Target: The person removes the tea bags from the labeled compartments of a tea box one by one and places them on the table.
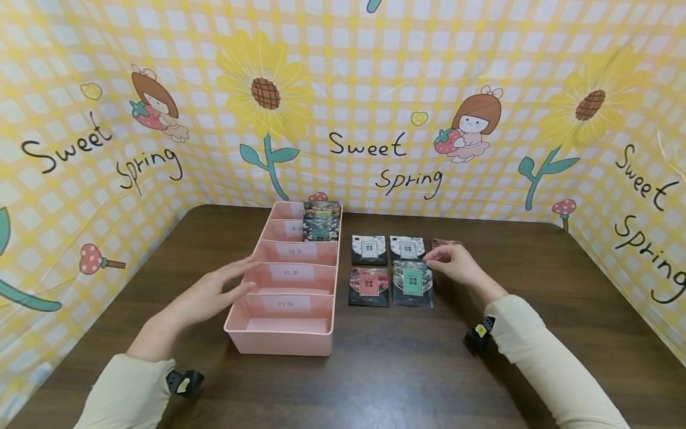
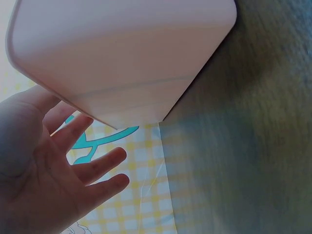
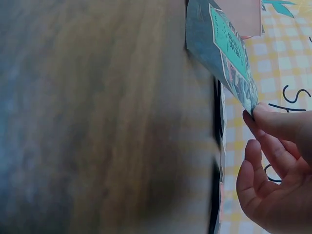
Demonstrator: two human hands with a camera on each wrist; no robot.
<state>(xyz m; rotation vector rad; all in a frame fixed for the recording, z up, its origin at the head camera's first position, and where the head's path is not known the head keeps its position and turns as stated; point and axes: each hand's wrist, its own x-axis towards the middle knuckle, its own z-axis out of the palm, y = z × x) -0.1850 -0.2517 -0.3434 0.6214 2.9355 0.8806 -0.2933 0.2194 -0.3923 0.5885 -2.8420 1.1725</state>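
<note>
At its upper right corner, a green-labelled tea sachet (image 1: pixel 412 284) is pinched between the thumb and fingertips of my right hand (image 1: pixel 454 263). In the right wrist view that sachet (image 3: pixel 229 48) tilts up off the table. My left hand (image 1: pixel 206 293) lies along the left side of a pink divided box (image 1: pixel 278 342), its fingers spread and loosely extended. The left wrist view shows the box wall (image 2: pixel 126 58) beside the left hand (image 2: pixel 53 161). Left of the pinched sachet is a red-labelled sachet (image 1: pixel 368 287).
Two white-labelled sachets (image 1: pixel 370 249) form the back row; a reddish packet (image 1: pixel 443 243) is partly hidden behind my right hand. Several dark sachets (image 1: pixel 321 227) stand in the box's rear compartments. Paper labels (image 1: pixel 292 273) mark the compartments. A patterned cloth (image 1: pixel 343 107) encloses the table (image 1: pixel 407 369).
</note>
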